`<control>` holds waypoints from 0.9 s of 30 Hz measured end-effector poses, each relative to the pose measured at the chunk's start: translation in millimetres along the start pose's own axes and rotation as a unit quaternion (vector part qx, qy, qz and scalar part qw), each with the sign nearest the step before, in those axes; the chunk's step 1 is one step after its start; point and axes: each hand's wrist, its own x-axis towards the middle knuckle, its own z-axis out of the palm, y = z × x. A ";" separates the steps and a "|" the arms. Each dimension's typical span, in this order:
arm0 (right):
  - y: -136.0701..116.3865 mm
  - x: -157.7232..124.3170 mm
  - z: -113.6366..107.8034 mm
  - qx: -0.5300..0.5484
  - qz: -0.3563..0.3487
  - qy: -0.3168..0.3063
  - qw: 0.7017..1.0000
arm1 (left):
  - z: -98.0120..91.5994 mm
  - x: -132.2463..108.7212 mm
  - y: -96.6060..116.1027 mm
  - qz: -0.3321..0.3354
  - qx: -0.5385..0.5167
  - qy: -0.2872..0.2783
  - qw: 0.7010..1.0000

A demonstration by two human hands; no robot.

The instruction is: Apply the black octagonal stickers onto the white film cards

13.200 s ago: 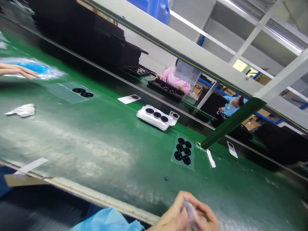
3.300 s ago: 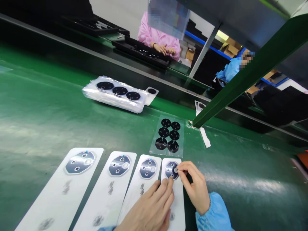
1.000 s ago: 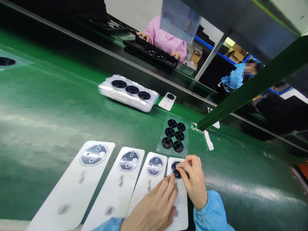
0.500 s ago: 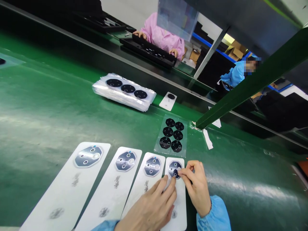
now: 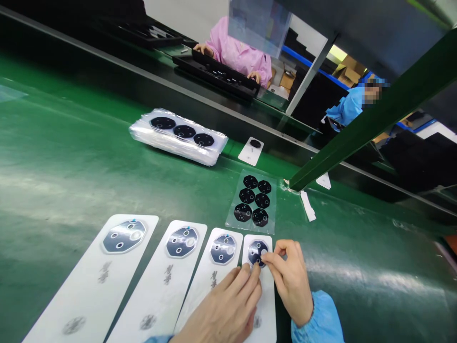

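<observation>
Several long white panels lie side by side, each with a dark octagonal plate near its top. My left hand (image 5: 228, 300) rests with fingers spread over the two rightmost panels, its fingertips at the lower edge of the rightmost octagonal plate (image 5: 256, 247). At that plate's right edge, my right hand (image 5: 291, 276) has thumb and forefinger pinched together; anything between them is too small to make out. The leftmost panel (image 5: 89, 286) and its neighbour (image 5: 157, 286) lie untouched. Just beyond the panels is a clear sheet (image 5: 230, 220) bearing several black octagonal stickers (image 5: 262, 200).
Farther back lie a stack of plastic-wrapped sheets (image 5: 178, 143), a small white card (image 5: 250, 155) and a white strip (image 5: 307, 206). A green post (image 5: 357, 124) slants up at the right. Across the bench, a person in pink (image 5: 239, 52) touches a black tray (image 5: 217, 74).
The view has shifted slightly, moving the panels and stack a little left in the picture. Both hands stay at the rightmost plate in nearly the same pose.
</observation>
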 end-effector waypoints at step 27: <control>-6.3 1.3 -0.4 0.034 0.053 -0.020 0.998 | -3.7 1.8 -0.6 0.007 0.013 0.003 1.000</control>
